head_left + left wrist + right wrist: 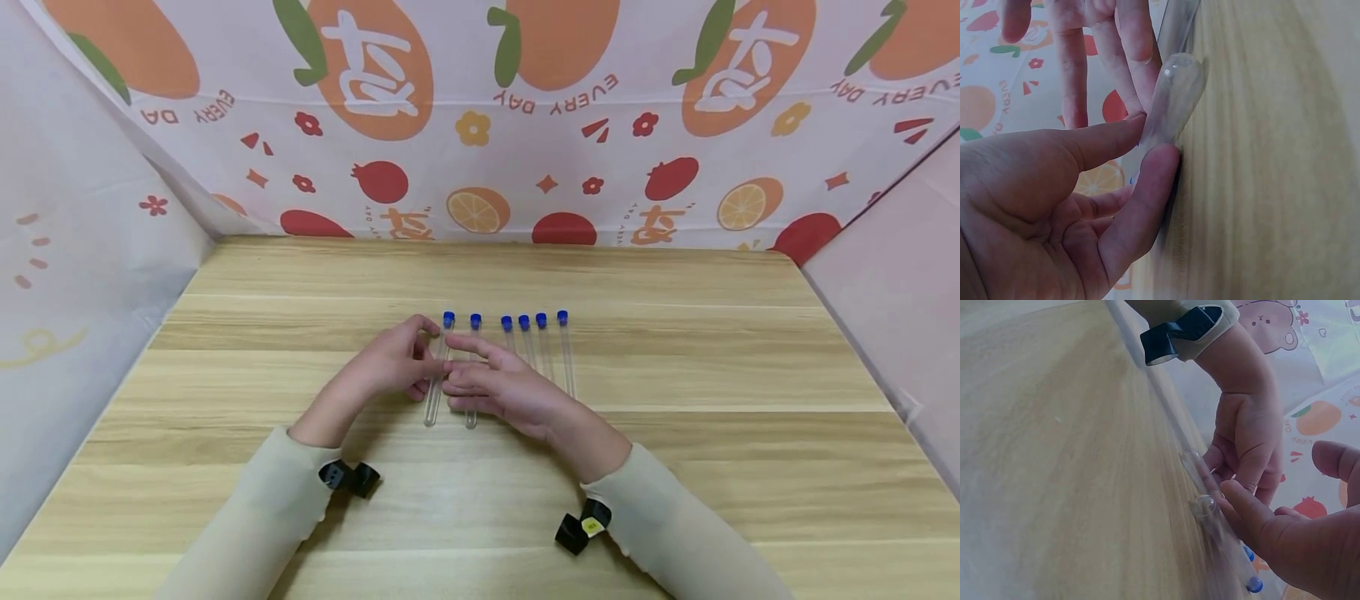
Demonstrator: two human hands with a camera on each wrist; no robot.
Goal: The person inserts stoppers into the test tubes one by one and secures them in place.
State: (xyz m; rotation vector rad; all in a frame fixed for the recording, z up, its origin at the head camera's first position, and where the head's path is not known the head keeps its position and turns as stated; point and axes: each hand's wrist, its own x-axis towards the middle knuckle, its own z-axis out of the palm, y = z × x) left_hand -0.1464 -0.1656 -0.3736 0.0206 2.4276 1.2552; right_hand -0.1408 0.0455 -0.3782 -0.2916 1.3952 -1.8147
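My left hand point(390, 362) pinches the leftmost test tube point(432, 406), clear with a blue cap, between thumb and fingers. In the left wrist view that tube point(1175, 94) shows its rounded end just beyond the thumb and finger tips. My right hand point(521, 397) reaches over a second blue-capped tube point(471, 417), its fingers stretched out toward the left thumb. From the right wrist view, the second tube point(1204, 507) lies on the table under the right fingers, and I cannot tell whether they touch it.
Several more capped test tubes point(542, 333) lie side by side to the right, partly hidden by the right hand. The rightmost tube point(567, 358) sits a little apart. A wood-grain table point(675, 467) bears them all, with a fruit-print cloth point(547, 150) hanging behind.
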